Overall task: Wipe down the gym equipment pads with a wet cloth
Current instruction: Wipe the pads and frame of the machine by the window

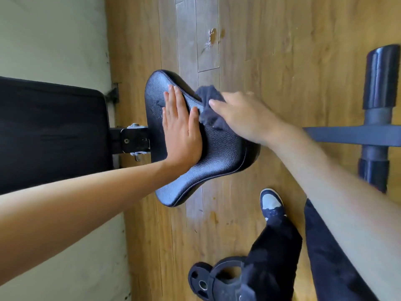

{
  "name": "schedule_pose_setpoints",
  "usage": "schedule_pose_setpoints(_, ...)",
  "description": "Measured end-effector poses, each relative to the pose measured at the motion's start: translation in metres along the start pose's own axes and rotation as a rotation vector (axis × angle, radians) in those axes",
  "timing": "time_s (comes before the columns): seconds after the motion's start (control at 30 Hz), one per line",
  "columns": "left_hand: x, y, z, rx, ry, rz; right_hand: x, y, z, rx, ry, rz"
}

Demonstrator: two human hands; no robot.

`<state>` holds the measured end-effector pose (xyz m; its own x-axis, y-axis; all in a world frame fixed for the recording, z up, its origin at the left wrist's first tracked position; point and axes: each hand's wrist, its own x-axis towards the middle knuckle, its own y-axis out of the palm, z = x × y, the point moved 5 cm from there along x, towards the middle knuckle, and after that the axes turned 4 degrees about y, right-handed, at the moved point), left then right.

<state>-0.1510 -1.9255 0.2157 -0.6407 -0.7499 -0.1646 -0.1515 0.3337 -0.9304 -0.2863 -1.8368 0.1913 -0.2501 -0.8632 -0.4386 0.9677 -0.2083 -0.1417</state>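
Because the black pebbled-leather seat pad hangs off a black metal hinge bracket, it could rock if the wiping push outweighs the brace. The dark grey fluffy cloth, bunched at the pad's upper edge, could also slide off onto the wooden plank floor.

Left hand: fingers straight, close together, flat on the pad. Right hand: fingers curled over the cloth, pressing it to the pad.

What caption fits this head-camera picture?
Left hand flat on the seat pad, right hand holds a dark cloth against it.
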Motion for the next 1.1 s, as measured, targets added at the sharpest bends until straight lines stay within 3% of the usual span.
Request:
schedule_pose_setpoints(0.1, 0.001, -0.002, 0.000, 0.014, -0.018, -0.001, -0.096, 0.025, -0.003, 0.070, -0.186, -0.318)
schedule_pose_setpoints(0.23, 0.000, -0.001, -0.004, 0.009, -0.020, 0.001, -0.060, 0.020, -0.019, 0.387, -0.058, -0.424)
schedule_pose_setpoints(0.3, 0.000, -0.001, -0.005, 0.013, -0.020, -0.005, -0.046, 0.009, -0.016, 0.404, -0.033, -0.528)
schedule_pose_setpoints(0.43, -0.002, -0.003, -0.006, 0.035, -0.027, 0.010, -0.107, 0.079, -0.021, 0.555, -0.024, -0.678)
schedule_pose_setpoints(0.5, -0.001, -0.004, -0.007, 0.032, -0.031, 0.017, -0.102, 0.075, -0.029, 0.603, -0.033, -0.717)
schedule_pose_setpoints(0.6, -0.001, -0.001, -0.008, 0.008, -0.023, -0.001, -0.071, 0.041, -0.031, 0.493, -0.095, -0.774)
schedule_pose_setpoints(0.73, 0.000, -0.002, -0.005, 0.049, -0.046, 0.034, -0.104, 0.092, -0.021, 0.365, -0.066, -0.895)
schedule_pose_setpoints(0.83, 0.004, -0.003, -0.009, 0.069, -0.043, 0.081, -0.102, 0.084, -0.030, 0.109, -0.241, -0.929)
schedule_pose_setpoints(0.9, 0.005, -0.003, -0.006, 0.078, -0.017, 0.073, -0.097, 0.079, -0.027, 0.119, -0.297, -0.977)
schedule_pose_setpoints(1.0, 0.006, -0.001, 0.001, 0.089, 0.004, 0.034, -0.102, 0.105, -0.017, 0.267, -0.171, -1.070)
schedule_pose_setpoints(1.1, 0.008, -0.002, 0.001, 0.093, 0.020, 0.102, -0.114, 0.103, -0.020, -0.071, -0.275, -0.993)
